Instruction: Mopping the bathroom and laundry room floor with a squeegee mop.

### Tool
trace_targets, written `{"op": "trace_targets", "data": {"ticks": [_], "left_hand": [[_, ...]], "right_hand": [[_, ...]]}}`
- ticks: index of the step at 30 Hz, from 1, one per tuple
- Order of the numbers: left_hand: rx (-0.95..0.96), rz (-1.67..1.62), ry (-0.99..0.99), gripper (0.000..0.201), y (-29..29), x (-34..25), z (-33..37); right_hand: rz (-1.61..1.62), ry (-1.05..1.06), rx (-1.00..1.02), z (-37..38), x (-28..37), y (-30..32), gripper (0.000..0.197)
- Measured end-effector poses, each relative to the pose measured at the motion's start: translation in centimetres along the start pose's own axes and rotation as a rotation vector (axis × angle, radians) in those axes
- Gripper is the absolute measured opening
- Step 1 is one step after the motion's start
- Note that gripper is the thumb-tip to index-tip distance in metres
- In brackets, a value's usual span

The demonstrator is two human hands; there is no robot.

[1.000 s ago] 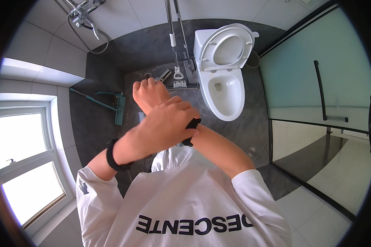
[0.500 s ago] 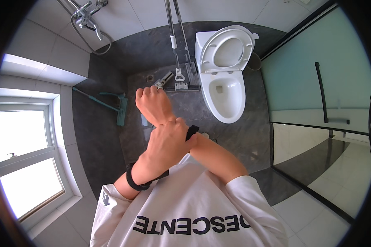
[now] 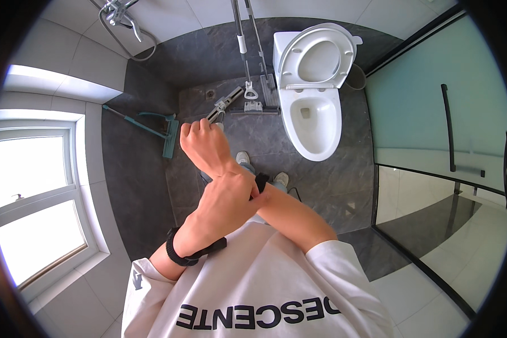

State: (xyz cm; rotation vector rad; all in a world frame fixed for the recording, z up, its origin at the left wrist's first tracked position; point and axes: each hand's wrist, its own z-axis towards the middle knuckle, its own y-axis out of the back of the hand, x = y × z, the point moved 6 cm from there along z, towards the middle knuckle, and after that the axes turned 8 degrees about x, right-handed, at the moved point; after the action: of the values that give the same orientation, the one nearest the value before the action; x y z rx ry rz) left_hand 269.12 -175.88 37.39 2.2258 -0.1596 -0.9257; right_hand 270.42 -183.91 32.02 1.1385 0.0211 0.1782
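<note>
My right hand (image 3: pixel 205 145) is curled into a fist, palm down, over the floor. Nothing sticks out of it, though its palm is hidden. Across the right wrist lies my left hand (image 3: pixel 226 201), its fingers wrapped round the black wristband (image 3: pixel 261 181) there. Only part of that band shows past the fingers. A second black wristband (image 3: pixel 176 248) sits on my left wrist, with a loose strap end beside it. Just beyond the fist, a silver-grey mop head (image 3: pixel 225 103) lies on the floor, its lower part covered by the hand.
A white toilet (image 3: pixel 339 121) with lid and seat raised stands ahead right, a bin (image 3: pixel 355 77) behind it. Mops (image 3: pixel 253 106) lean by the wall. A teal squeegee (image 3: pixel 170 137) rests at left. A glass door (image 3: pixel 417 107) is right, a window (image 3: pixel 31 169) left.
The view has shifted, so the toilet and mops sit higher and my shoes show on the floor. My left hand still grips the right wrist, both hands slightly lower in view.
</note>
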Motion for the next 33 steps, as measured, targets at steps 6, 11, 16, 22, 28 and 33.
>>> {"op": "trace_targets", "data": {"ticks": [6,11,16,22,28,33], "left_hand": [[-0.265,0.182,0.030,0.037,-0.6,-1.0,-1.6],[-0.320,0.357,0.086,0.042,-2.3,-3.7,-3.0],[-0.306,0.370,0.089,0.040,-2.4,-3.7,-3.2],[-0.312,0.171,0.111,0.039,-2.7,-2.3,-3.5],[-0.241,-0.109,-0.022,0.035,-1.8,-0.8,-3.0],[-0.109,-0.032,0.077,0.037,-2.1,-1.6,-2.8]], "right_hand": [[0.031,-0.045,-0.015,-0.6,0.1,0.1,0.012],[0.056,-0.023,-0.038,-0.3,0.5,0.4,0.012],[0.060,-0.025,-0.010,-1.2,0.8,0.3,0.012],[0.045,-0.004,0.029,-2.2,2.2,0.4,0.014],[0.100,-0.042,0.064,-3.0,2.2,0.1,0.016],[0.135,0.010,0.151,-4.1,3.5,-0.2,0.017]]}}
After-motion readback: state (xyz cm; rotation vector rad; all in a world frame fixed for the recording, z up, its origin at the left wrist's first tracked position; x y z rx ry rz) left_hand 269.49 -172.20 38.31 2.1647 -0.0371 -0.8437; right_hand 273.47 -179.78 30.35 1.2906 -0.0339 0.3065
